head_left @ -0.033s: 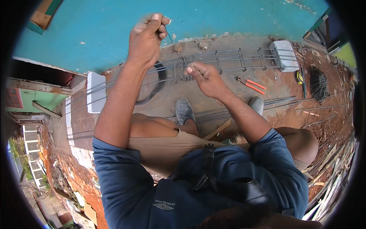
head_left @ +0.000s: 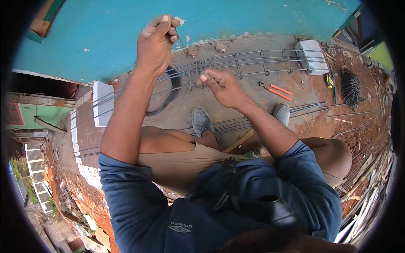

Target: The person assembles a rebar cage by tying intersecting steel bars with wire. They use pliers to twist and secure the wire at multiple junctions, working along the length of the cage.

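Note:
My left hand is raised in front of the blue wall, its fingers pinched on a thin dark wire. The wire slants down to a rebar cage, a long frame of steel bars with square stirrups. Lower and to the right, my right hand is closed beside a cluster of stirrups on the cage; its curled fingers hide whatever they grip. At both ends the cage's bars lie on pale blocks, the right block and the left block.
Orange-handled pincers lie on the ground right of my right hand. A coil of black wire sits under the cage. Farther right are a yellow tape measure and a dark wire bundle. Loose rods lie near my shoes.
The whole view has shifted slightly, so things sit a little farther left. Both hands keep nearly the same pose, the left still pinching the wire.

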A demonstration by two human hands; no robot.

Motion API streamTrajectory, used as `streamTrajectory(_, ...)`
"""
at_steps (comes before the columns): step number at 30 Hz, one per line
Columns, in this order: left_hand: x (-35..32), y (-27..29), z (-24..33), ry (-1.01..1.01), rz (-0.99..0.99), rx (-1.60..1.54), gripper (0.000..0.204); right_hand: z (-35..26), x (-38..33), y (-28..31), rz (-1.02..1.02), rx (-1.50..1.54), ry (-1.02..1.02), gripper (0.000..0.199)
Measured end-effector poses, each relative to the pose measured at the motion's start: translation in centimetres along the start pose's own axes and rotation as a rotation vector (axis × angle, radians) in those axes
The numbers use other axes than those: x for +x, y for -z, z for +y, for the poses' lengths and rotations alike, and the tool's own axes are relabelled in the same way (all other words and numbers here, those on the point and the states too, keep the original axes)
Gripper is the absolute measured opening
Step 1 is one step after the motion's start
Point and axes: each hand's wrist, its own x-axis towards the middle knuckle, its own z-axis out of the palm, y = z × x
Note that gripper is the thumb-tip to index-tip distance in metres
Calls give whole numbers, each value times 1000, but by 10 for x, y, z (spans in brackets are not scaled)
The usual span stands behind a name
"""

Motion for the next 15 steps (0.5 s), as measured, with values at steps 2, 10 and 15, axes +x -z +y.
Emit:
streamTrajectory(2,8,-1,-16,47,48,-13,25,2,0,6,-17,127,-165,31)
streamTrajectory(10,31,-22,-137,299,-240,386,48,63,12,20,351,98,-351,31)
streamTrajectory(15,64,55,-223,-187,-620,1367,103,141,-3,30,456,80,-636,24)
